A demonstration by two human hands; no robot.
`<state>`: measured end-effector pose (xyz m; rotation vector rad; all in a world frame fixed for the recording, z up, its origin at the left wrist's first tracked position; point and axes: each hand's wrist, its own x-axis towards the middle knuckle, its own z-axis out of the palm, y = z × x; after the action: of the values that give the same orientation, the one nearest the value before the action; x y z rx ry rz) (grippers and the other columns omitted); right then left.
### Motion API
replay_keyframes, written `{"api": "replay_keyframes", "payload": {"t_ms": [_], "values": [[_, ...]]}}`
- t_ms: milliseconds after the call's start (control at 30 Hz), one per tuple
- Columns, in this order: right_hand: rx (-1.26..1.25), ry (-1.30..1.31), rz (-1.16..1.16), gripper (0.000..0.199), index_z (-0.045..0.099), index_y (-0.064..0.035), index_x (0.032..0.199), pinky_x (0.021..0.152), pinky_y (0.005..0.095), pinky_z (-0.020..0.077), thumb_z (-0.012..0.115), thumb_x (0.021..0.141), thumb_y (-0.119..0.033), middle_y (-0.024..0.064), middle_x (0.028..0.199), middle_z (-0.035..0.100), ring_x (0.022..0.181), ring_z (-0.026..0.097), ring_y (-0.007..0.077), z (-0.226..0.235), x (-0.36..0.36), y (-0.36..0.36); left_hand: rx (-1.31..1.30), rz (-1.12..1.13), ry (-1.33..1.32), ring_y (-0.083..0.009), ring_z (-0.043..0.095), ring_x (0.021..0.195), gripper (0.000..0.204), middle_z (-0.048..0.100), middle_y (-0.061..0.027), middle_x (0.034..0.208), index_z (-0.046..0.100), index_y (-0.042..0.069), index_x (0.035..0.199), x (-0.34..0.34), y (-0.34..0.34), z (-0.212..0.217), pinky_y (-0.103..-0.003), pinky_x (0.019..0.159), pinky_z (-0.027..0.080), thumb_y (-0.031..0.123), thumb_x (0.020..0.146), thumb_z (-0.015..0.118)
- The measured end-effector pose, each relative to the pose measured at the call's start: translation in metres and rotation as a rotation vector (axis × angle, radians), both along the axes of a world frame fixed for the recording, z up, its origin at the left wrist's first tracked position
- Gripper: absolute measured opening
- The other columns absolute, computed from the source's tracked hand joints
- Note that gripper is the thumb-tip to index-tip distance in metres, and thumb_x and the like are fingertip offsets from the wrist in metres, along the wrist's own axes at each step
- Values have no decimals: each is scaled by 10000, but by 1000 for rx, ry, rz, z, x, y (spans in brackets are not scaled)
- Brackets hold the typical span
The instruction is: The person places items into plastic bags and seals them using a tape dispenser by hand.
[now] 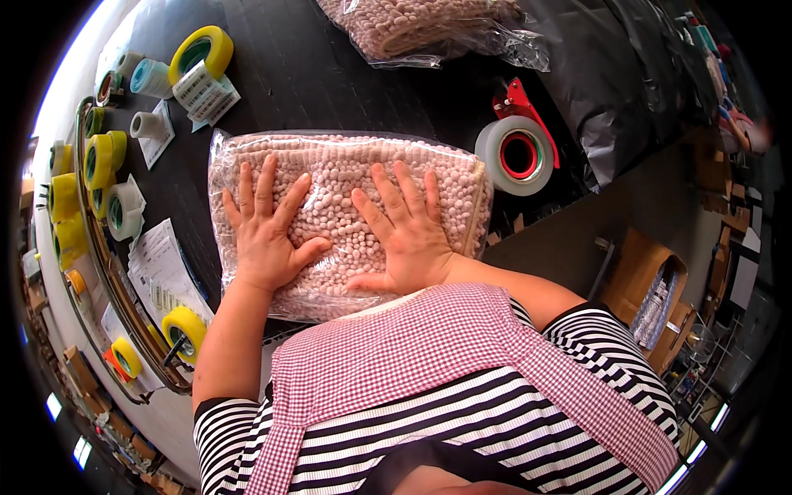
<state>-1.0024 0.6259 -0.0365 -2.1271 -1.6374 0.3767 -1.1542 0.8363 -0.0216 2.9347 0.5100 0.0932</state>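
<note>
Both hands lie flat on a clear bag (346,165) of pinkish bobbly fabric that sits on the dark tabletop (330,74) near its front edge, just ahead of the person's body. Left hand (266,231) is open, fingers spread, palm pressed on the bag's left half, gripping nothing. Right hand (406,231) is likewise open w/ fingers splayed, palm down on the bag's right half; thumbs point toward each other, close but apart. The bag's plastic is wrinkled along the left side and its near edge is hidden under the checked apron (396,346). A second bag (412,29) w/ similar pink stuff lies at the far edge of the tabletop, well apart. A tape dispenser (520,148) w/ a red handle and a whitish roll stands just beside the bag's right end, near the right edge of the tabletop. At the far left corner sit a yellow tape roll (202,51) and paper labels (206,92). Along the left edge a curved rack (91,214) holds several yellow and white rolls, w/ more slips of paper (161,268) next to it. Past the right edge, a cardboard box (648,280) on the floor.
</note>
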Motion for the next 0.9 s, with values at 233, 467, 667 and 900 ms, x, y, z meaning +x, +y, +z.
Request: {"api": "replay_keyframes", "payload": {"t_ms": [233, 467, 667, 900], "values": [[9, 17, 2, 1130, 309, -59, 1556, 1159, 654, -121, 555, 764, -827, 258, 1638, 103, 1520, -23, 460, 1, -1, 0, -20, 3, -4, -401, 107, 1537, 874, 229, -123, 1654, 543, 266, 1444, -2, 1, -3, -674, 1159, 35, 833, 779, 524], [10, 4, 0, 1126, 329, -53, 1547, 1161, 656, -106, 558, 761, -827, 260, 1633, 121, 1520, -7, 460, 0, -1, 1, -56, 11, -23, -387, 108, 1538, 854, 226, -94, 1659, 558, 301, 1434, -1, 2, -4, -686, 1151, 31, 809, 748, 590], [10, -3, 4, 1123, 348, -45, 1536, 1162, 656, -100, 560, 759, -827, 263, 1628, 136, 1518, 6, 465, 0, -2, 1, -52, 11, -31, -388, 108, 1538, 851, 227, -95, 1659, 568, 297, 1425, -2, 2, -7, -690, 1150, 32, 814, 750, 580], [4, -5, 2, 1121, 373, -34, 1519, 1160, 658, -97, 556, 756, -835, 272, 1620, 147, 1514, 15, 472, -1, -2, 1, -20, 1, -16, -398, 120, 1535, 876, 233, -122, 1655, 546, 268, 1446, -2, 1, -6, -669, 1159, 40, 846, 791, 486]]}}
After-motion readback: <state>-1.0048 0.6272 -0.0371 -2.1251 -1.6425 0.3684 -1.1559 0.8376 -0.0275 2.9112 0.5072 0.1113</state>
